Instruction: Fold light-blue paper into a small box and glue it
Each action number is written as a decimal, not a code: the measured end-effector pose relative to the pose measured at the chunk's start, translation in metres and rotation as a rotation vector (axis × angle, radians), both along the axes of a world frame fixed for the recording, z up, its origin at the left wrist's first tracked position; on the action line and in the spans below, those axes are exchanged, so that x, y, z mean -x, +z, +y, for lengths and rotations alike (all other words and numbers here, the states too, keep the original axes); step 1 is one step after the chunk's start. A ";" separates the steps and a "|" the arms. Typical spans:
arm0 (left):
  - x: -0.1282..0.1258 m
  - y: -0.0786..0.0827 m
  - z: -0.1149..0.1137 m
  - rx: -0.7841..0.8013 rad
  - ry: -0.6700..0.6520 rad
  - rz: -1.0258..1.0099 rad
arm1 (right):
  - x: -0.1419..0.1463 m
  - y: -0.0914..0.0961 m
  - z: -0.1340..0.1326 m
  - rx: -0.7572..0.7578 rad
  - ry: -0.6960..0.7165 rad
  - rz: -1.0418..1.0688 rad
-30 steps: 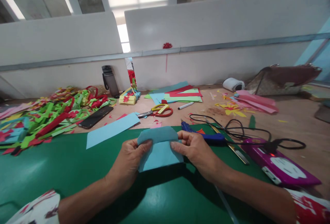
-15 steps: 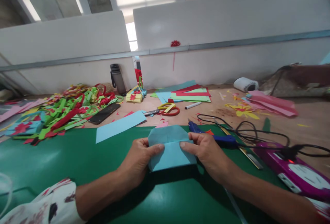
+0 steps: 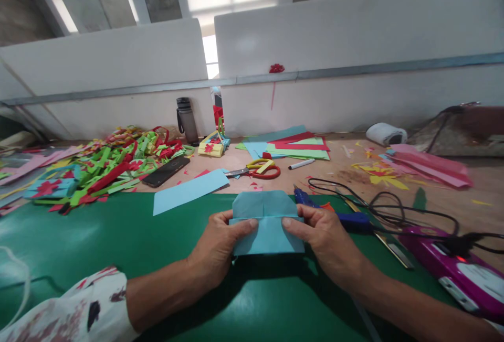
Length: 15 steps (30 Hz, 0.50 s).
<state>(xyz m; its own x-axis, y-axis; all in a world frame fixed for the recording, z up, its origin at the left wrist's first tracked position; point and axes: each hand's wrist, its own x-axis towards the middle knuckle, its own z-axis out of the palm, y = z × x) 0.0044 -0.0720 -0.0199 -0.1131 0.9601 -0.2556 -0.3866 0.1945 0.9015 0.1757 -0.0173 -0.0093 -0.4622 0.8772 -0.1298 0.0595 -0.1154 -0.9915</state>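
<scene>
A folded light blue paper (image 3: 264, 221) lies on the green mat (image 3: 98, 237) in front of me. My left hand (image 3: 218, 245) pinches its left edge, thumb pressed on top along a horizontal crease. My right hand (image 3: 326, 239) pinches the right edge the same way. The upper flap of the paper stands up behind my thumbs. A blue glue gun (image 3: 342, 216) lies just right of my right hand.
A light blue strip (image 3: 191, 190), a black phone (image 3: 165, 170), scissors (image 3: 260, 169) and a white marker (image 3: 301, 163) lie beyond the mat. Paper scraps (image 3: 98, 166) pile at the left. Black cables (image 3: 386, 203), a purple device (image 3: 460, 266), coloured sheets (image 3: 293, 145), a grey bottle (image 3: 188, 120).
The rounded fold has been pressed flatter into a sharp horizontal crease under both thumbs. My head has shifted, so the scene slides a little to the right.
</scene>
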 end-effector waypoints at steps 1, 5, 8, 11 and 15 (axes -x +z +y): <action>0.000 0.000 0.000 0.001 0.002 0.002 | 0.000 0.000 0.000 0.005 -0.001 0.004; 0.000 -0.001 0.000 0.000 0.005 0.042 | 0.002 0.000 0.000 0.036 0.001 0.030; -0.003 -0.002 -0.001 -0.019 -0.026 0.081 | 0.004 0.001 -0.001 0.046 0.041 0.059; -0.006 -0.003 -0.003 -0.026 -0.038 0.119 | 0.006 0.002 -0.002 0.042 0.056 0.070; -0.008 -0.003 -0.002 -0.008 -0.050 0.162 | 0.008 0.003 -0.003 0.038 0.043 0.047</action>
